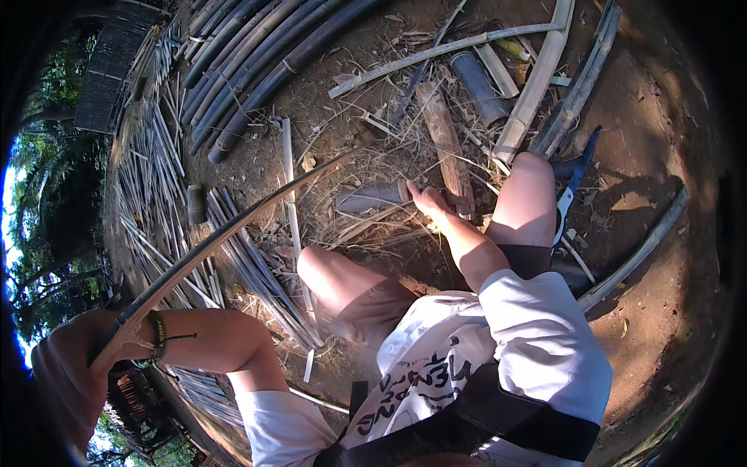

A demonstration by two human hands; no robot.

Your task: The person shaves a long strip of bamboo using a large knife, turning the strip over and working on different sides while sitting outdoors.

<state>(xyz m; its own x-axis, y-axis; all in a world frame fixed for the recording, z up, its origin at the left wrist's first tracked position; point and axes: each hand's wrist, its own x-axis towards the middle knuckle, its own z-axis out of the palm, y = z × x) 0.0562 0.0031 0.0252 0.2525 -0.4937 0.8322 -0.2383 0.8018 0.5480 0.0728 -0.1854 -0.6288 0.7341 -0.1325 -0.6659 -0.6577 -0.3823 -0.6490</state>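
Observation:
My left hand [74,362], large at the lower left edge, is closed round one end of a long split bamboo strip [210,245]. The strip slants up and away to the right, its far tip over the ground ahead of my knees. My right hand [428,202] is low between my knees, fingers curled. By its fingertips is the end of a short grey piece [366,198], which looks like a bamboo section. Whether the fingers grip that piece or something smaller is hidden. Beside this hand lies a rough wooden log [445,140].
Dark bamboo poles [257,70] are stacked at the far left. Many thin split strips [152,179] lie on the left. A saw [572,187] with a white handle is beside my right knee. Split bamboo lengths [537,86] and a bamboo tube [476,84] lie at the far right.

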